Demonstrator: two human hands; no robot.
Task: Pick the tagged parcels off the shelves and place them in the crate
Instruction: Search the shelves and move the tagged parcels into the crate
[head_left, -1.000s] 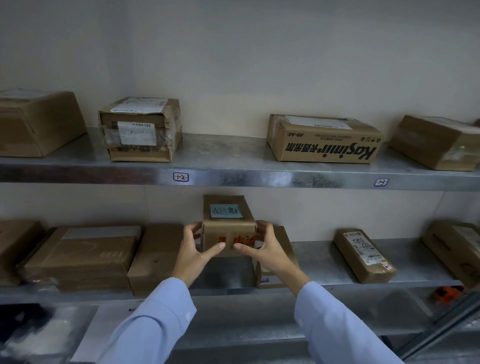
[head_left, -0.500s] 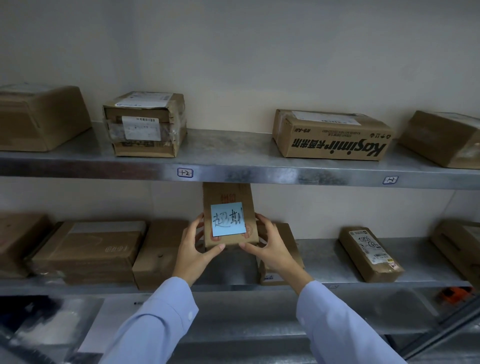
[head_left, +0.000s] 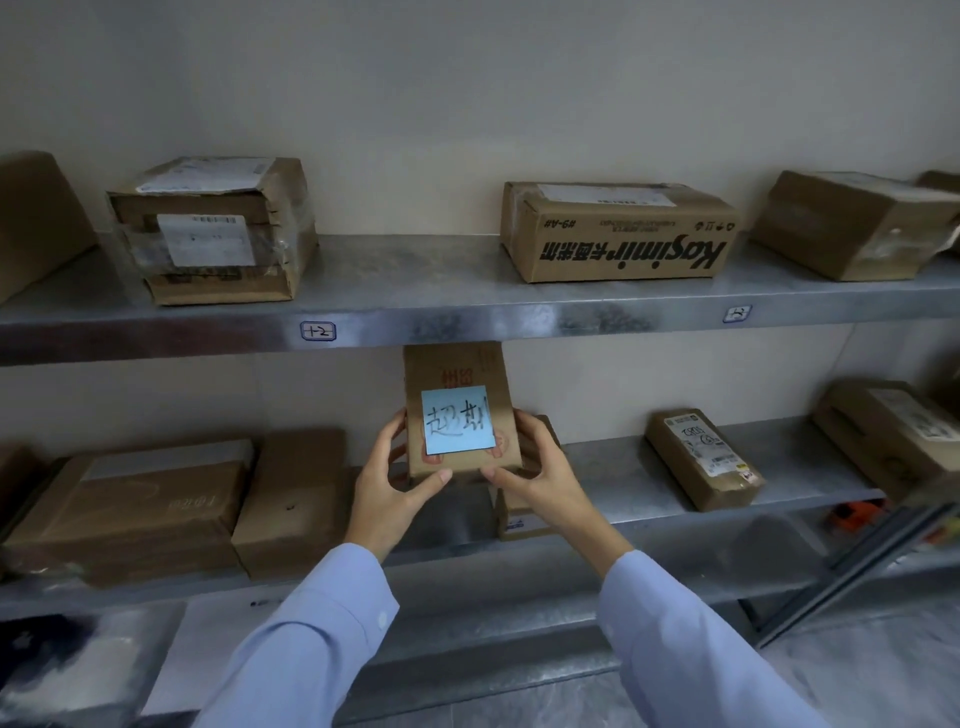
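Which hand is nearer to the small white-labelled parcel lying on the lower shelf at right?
Right. The right hand holds the blue-tagged parcel on the side toward the labelled parcel, without touching it; the left hand holds the opposite side, farther off.

a parcel storeroom: numbered metal shelves (head_left: 467, 312) lined with taped, labelled cardboard boxes (head_left: 618, 234).
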